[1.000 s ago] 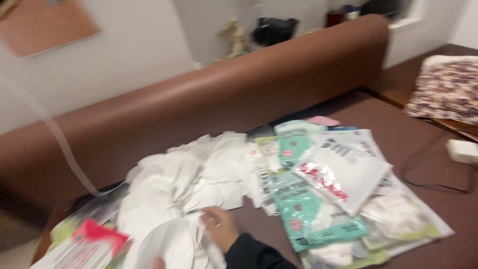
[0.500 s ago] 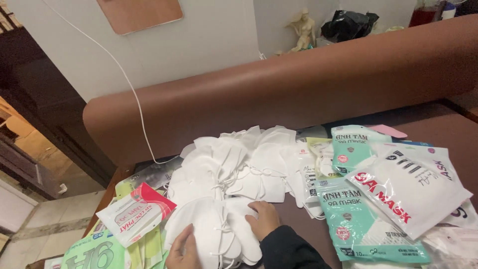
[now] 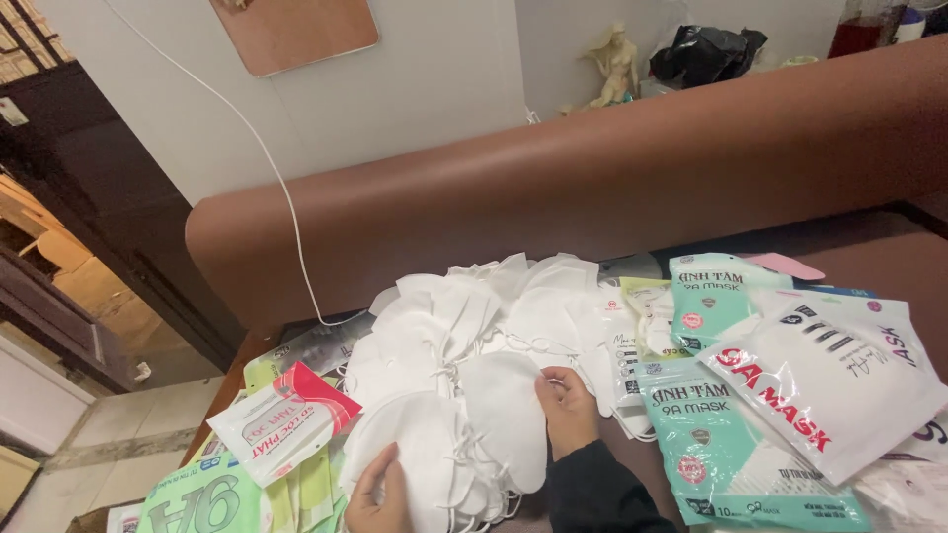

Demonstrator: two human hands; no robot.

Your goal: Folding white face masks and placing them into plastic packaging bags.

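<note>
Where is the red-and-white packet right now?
In the head view, the red-and-white packet lies lower left, beside the pile of white masks, atop green packets.

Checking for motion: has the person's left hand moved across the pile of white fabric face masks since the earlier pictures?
Yes. The left hand has come further up onto the pile of white masks, beside the red-and-white packet.

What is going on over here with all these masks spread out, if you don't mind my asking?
A person is sorting through a heap of loose white face masks on a brown padded surface. The right hand, in a dark sleeve, pinches the edge of one white mask, while the left hand rests on another mask at the near edge of the heap. Sealed mask packets lie on both sides: teal ones and a large white one to the right, a red-and-white one to the left.
</note>
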